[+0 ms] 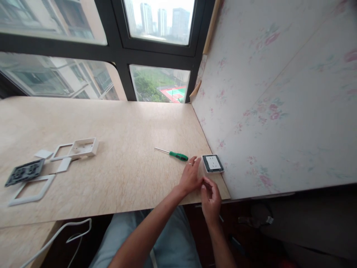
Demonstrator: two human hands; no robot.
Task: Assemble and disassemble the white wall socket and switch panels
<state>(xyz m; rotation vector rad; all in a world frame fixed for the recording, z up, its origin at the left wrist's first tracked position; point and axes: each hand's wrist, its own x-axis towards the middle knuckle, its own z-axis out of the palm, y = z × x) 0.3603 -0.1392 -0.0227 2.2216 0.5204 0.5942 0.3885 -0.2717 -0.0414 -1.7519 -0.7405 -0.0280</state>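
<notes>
The socket [212,163] sits at the far right end of the worktop [117,171], its back against the flowered wall [273,111] and its white face with a dark rim turned up towards the camera. The left hand [191,176] has its grip curled about the socket's near-left corner, fingers touching its side. The right hand [211,199] is just below it at the worktop's edge. Its fingers are drawn together against the left hand, and I cannot tell whether this grip has hold of anything small.

A green-handled screwdriver [173,153] lies untouched just beside the left hand. Judging by how things lie, this socket looks put together with its face on and is only being pressed or adjusted. Well apart on the left, a white back box [83,146], a dark insert [25,172], a white frame [32,190] and small cover plates [44,153] lie separate, unassembled.
</notes>
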